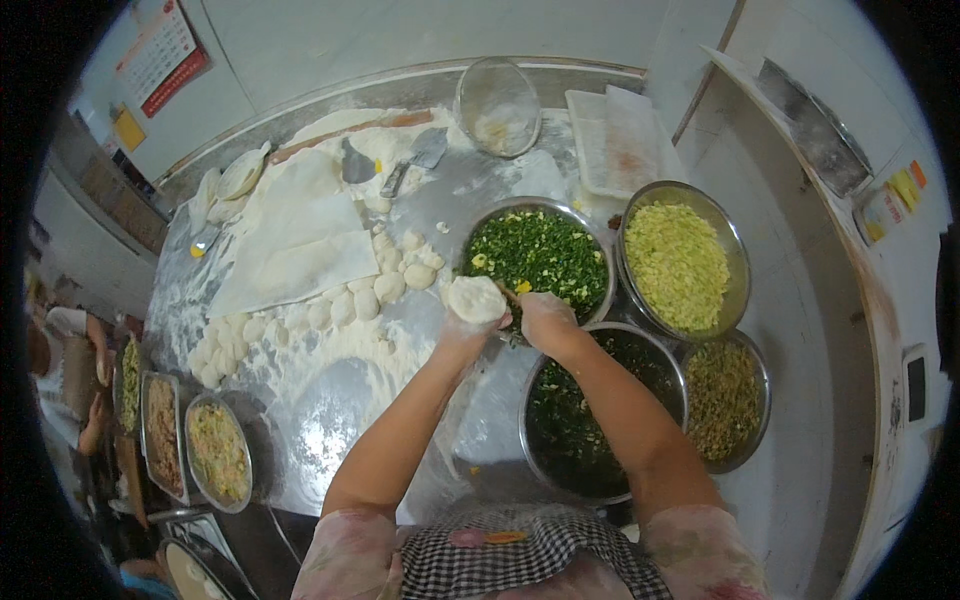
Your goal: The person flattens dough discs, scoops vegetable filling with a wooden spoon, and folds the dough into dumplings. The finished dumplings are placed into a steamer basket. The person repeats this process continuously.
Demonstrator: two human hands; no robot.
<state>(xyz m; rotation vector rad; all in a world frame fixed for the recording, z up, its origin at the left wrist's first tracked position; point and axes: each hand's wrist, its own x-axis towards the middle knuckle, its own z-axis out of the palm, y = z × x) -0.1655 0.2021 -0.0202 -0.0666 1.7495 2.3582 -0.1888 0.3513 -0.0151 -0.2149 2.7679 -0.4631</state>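
Note:
My left hand [480, 328] holds up a flattened round of white dough [475, 300] on its palm, just left of the front rim of a steel bowl of chopped greens with egg bits [540, 244]. My right hand [546, 319] grips a thin wooden stick or spatula [508, 292] that points toward the dough; its far end is partly hidden. Beneath my right forearm stands a larger steel bowl of darker chopped greens [574, 420]. Several small dough balls [343, 307] lie on the floured steel table [322, 427] to the left.
White sheets [300, 255] cover part of the flour. Scrapers [429, 148], a rolling pin [352, 135] and a clear bowl [497, 105] lie toward the wall. Bowls of pale chopped vegetable [679, 266] and brownish filling [724, 397] stand right. Filling trays [219, 450] and another person's arms [96, 390] are left.

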